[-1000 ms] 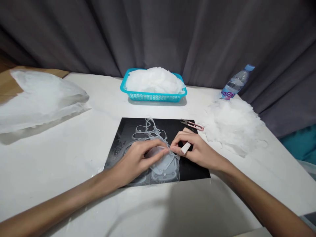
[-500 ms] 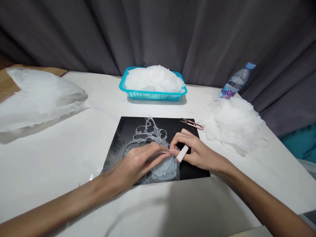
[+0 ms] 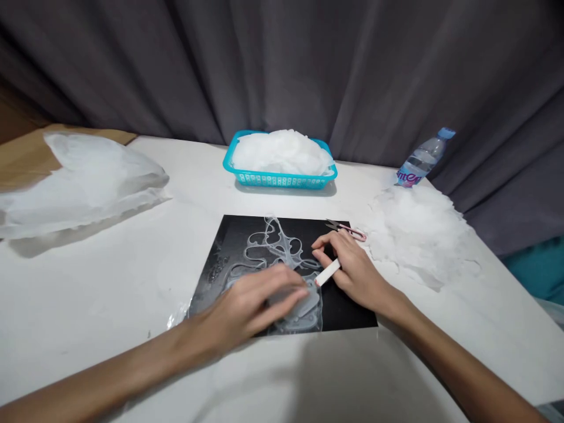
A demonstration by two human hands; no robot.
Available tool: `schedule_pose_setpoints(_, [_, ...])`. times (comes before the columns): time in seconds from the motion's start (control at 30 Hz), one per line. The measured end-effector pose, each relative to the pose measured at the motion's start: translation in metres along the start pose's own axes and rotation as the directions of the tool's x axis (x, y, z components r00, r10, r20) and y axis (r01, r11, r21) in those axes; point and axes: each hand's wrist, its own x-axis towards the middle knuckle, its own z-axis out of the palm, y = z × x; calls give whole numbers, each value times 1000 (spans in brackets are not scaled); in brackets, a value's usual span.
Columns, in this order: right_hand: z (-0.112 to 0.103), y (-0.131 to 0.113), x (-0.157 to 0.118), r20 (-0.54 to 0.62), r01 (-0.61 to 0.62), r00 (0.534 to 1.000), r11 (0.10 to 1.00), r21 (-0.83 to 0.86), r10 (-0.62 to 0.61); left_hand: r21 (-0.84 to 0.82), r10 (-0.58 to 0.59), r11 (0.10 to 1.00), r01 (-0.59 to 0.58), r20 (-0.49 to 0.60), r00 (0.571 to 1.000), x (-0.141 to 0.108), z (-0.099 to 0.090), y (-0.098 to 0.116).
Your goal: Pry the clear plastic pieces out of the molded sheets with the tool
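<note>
A black board point(image 3: 352, 311) lies on the table in front of me, with a lacy translucent cut-out sheet point(image 3: 288, 252) spread over it. My left hand point(image 3: 264, 296) is above the sheet's near part, fingertips slightly blurred, its thumb and fingers closed on a smooth translucent piece point(image 3: 311, 302). To its right, my right hand point(image 3: 348, 264) has a white stick-like tool point(image 3: 328, 272) with a reddish tip tucked in its fingers. The right thumb and index finger stand a little apart. Thread snips point(image 3: 348, 230) with pink handles lie just beyond the right hand.
A blue basket point(image 3: 282, 180) heaped with white flimsy material stands at the back. On the right are a loose white pile point(image 3: 418, 235) and a leaning water bottle point(image 3: 420, 158). A white plastic bag point(image 3: 97, 176) lies left, by brown cardboard point(image 3: 26, 164). A grey curtain hangs behind.
My hands, whose fingertips met over the sheet, have separated. The left hand has lowered slightly, while the right thumb and index finger have moved apart. The whole view has shifted slightly.
</note>
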Motion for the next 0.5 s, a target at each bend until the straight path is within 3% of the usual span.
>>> schedule_pose_setpoints(0.07, [-6, -4, -1, -60, -26, 998, 997, 73, 30, -182, -308, 934, 306, 20, 951, 2, -2, -4])
schedule_pose_setpoints(0.13, [-11, -9, -3, -85, -23, 996, 989, 148, 36, -322, -464, 829, 457, 60, 884, 4, -3, -8])
schedule_pose_setpoints(0.2, [-15, -15, -5, -30, 5, 1000, 979, 205, 1, -425, -520, 752, 504, 87, 849, 5, -2, -11])
schedule_pose_setpoints(0.3, [-17, -18, -6, 72, 48, 995, 970, 237, -67, -499, -540, 700, 510, 96, 836, 6, 0, -12])
schedule_pose_setpoints(0.5, [-17, -16, -5, -24, 118, 993, 965, 236, -116, -525, -538, 685, 505, 104, 837, 6, -1, -14])
